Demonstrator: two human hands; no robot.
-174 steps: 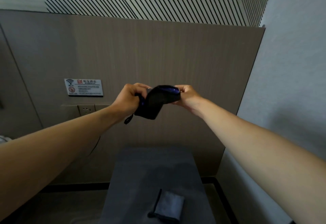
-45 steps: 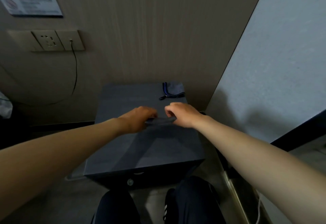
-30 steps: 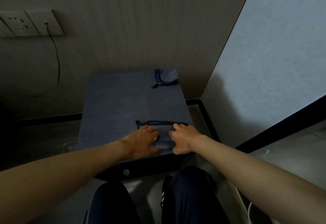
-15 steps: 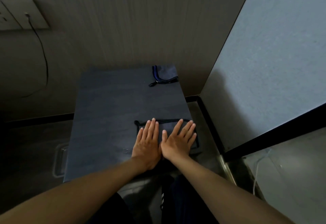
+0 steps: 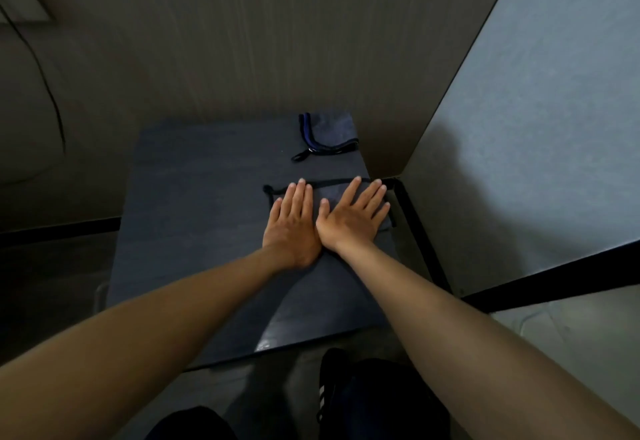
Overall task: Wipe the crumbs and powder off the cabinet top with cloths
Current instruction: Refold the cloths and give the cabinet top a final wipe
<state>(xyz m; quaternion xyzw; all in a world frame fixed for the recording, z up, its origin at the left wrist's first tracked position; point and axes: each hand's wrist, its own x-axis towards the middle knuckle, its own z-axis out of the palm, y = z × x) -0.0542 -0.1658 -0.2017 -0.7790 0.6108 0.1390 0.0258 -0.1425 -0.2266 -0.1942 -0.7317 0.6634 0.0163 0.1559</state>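
**Desk:** What did the room and the surface look like?

**Photographer:** A dim corner: a wood-grain wall panel (image 5: 263, 41) stood beyond the fingertips and a pale textured wall (image 5: 540, 121) rose outboard of the right hand. The dark cabinet top (image 5: 194, 218) ran from under both palms out to the left.

**Desk:** And the count?

**Photographer:** Two cloths, two hands. The flat cloth (image 5: 388, 223) lay pinned beneath both palms near the cabinet's right edge, its black-edged border showing past the fingertips. The folded cloth (image 5: 330, 135), blue-trimmed, sat well beyond the fingers at the far right corner, untouched.

**Desk:** The grip?

**Photographer:** Neither hand clutched anything. The left hand (image 5: 292, 225) and right hand (image 5: 351, 220) were spread flat, fingers extended, heels touching, pressing down on the cloth. Any crumbs or powder were too faint to tell.
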